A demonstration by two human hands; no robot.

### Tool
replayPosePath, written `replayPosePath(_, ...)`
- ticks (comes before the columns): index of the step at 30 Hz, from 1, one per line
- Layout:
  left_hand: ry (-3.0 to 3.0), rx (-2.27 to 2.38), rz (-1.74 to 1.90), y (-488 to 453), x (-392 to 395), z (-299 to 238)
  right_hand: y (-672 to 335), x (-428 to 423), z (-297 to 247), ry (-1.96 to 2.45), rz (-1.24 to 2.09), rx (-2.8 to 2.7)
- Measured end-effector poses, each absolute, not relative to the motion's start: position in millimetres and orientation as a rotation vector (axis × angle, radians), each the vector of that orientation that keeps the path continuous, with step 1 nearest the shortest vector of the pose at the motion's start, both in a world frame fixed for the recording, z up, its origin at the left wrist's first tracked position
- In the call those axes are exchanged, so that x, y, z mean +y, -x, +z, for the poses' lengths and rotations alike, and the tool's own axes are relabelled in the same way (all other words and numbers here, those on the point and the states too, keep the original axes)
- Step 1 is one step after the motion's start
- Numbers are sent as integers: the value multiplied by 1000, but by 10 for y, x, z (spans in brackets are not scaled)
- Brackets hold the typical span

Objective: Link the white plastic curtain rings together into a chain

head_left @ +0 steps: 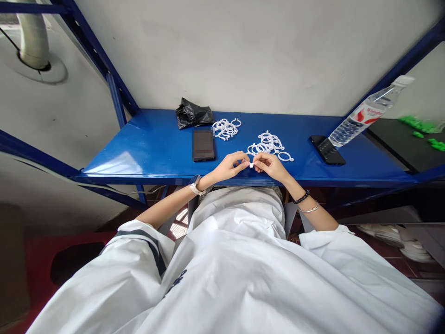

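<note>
Close to the front edge of the blue table, my left hand (231, 167) and my right hand (271, 166) meet with fingertips pinched. Between them is a white plastic ring (251, 165), of which only a small knobbed end shows; the fingers hide the rest. Just behind my right hand lies a loose heap of white plastic rings (269, 141), with one single ring (285, 157) to its right. Farther back and to the left is another pile of white rings (225, 129), some with a gap in the loop.
A dark phone (204, 145) lies left of the rings, below a crumpled black plastic bag (193, 113). Right of my hands, a water bottle (368, 113) stands by another black phone (327, 150). Green pieces (422, 125) lie on a dark surface at far right. Blue metal posts (116, 99) frame the table (153, 144).
</note>
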State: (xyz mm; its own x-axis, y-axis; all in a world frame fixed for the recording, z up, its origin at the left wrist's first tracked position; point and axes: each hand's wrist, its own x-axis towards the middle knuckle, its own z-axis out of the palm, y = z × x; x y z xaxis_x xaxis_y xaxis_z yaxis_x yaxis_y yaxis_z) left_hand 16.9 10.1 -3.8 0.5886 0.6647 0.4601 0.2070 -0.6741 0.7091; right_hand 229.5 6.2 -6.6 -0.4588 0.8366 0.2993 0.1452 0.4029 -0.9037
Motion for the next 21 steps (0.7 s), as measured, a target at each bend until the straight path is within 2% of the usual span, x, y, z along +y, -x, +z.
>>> replayPosePath(21, -2259, 703, 1000, -187, 113, -97, -2273, 29, -41, 861, 1039, -1842)
